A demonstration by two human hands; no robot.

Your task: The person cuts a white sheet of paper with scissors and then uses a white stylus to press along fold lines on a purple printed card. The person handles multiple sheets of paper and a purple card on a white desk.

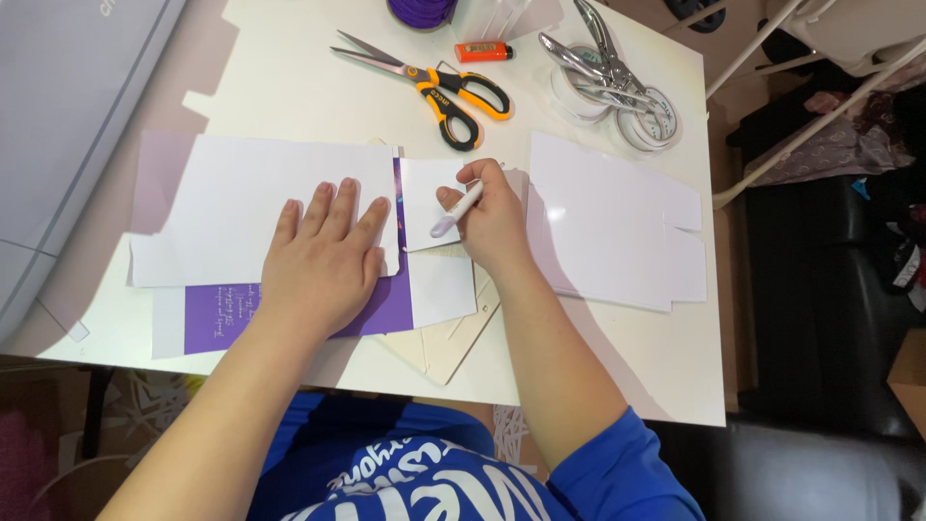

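View from above the white table. We rest our left hand flat, fingers spread and palm down, on a white card sheet that lies across the left half of the table; the hand grips nothing and simply presses the sheet. Beneath that sheet, a purple card with pale lettering shows along its lower edge and in a narrow strip just to the right of our fingertips. Our right hand closes around a white pen-shaped tool, pinching it between thumb and curled fingers, with its rounded tip pointing down and to the left. The tip touches a smaller white flap that lies just beside the large sheet, between our two hands. A beige card piece sticks out from under the stack toward the near edge of the table.

To the right, well apart from the hands, lies a stack of white folded sheets. At the far edge of the table we see yellow-and-black scissors, an orange lighter, rolls of clear tape with metal pliers laid on them, and a purple spool cut off by the frame. A grey machine occupies the upper left corner.
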